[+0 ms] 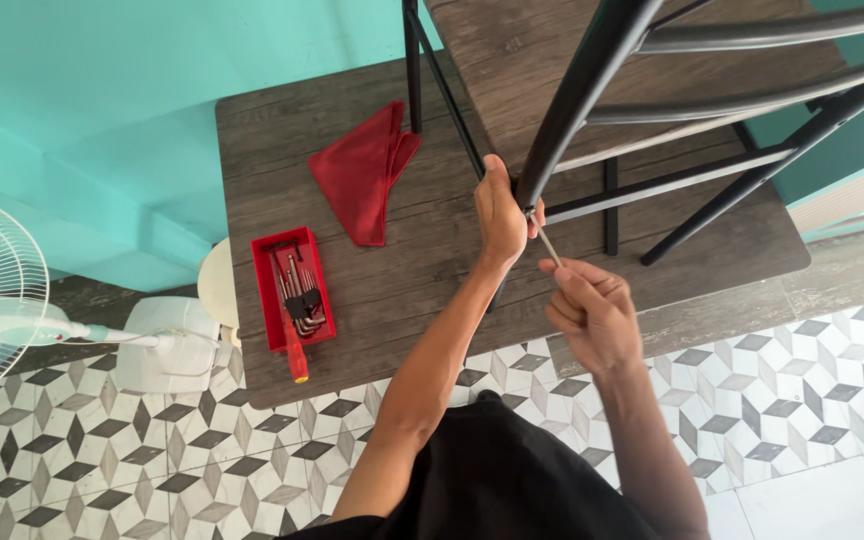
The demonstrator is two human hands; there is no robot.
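While my left hand is gripping the black metal chair leg, my right hand is pinching a thin silver hex key, red tool tray lying well apart on the grey wooden table.

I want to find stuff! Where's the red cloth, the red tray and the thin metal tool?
red cloth (364,172), head view, middle of the folded fabric
red tray (264,300), head view, left rim
thin metal tool (548,246), head view, bare shaft

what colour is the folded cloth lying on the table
Red. The folded cloth lies on the dark wood-grain table, seen clearly in the head view.
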